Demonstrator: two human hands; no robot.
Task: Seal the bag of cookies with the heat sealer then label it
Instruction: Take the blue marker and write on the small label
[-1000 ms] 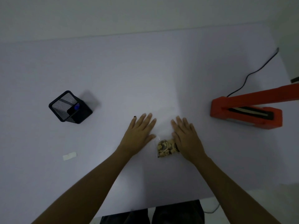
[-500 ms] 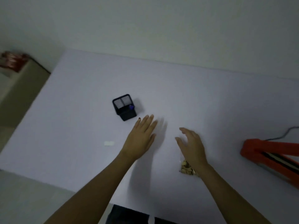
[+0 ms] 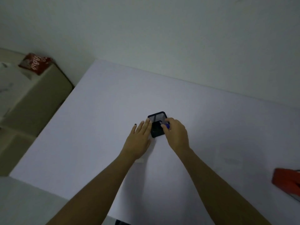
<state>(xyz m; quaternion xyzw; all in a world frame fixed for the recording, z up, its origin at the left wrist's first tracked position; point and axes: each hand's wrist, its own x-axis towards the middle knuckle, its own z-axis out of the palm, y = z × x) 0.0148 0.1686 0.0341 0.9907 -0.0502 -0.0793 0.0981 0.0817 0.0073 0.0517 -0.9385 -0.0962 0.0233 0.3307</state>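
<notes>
Head view: the person is looking down over a white table (image 3: 100, 120), both bare arms reaching forward to a black mesh pen holder (image 3: 157, 124).
Bag of cookies: it is not showing anywhere in this view, so I cannot tell where it is lying or whether its mouth is sealed.
Heat sealer: only an orange corner (image 3: 286, 181) is peeking in at the right edge, well apart from both hands; nobody is touching it.
Label: a small pale strip (image 3: 140, 160) is lying on the table, partly hidden under the left wrist; it is probably the blank label, though it is too blurred to be sure.
Pen: a blue-tipped pen (image 3: 166, 125) is standing in the holder.
Right hand: the right hand (image 3: 176, 135) is curling over the holder's rim, fingers closing together around the pen's top; the grip looks taken, but the contact is blurred.
Left hand: the left hand (image 3: 139, 140) is resting flat just beside the holder, fingers spread apart and clamped on nothing, seemingly steadying it.
Progress: judging by the reach for a pen, the person is working on the labelling half; writing and sticking the label on the bag are not yet done.
Surroundings: a red packet (image 3: 35, 64) is sitting on a box off the table's left.
</notes>
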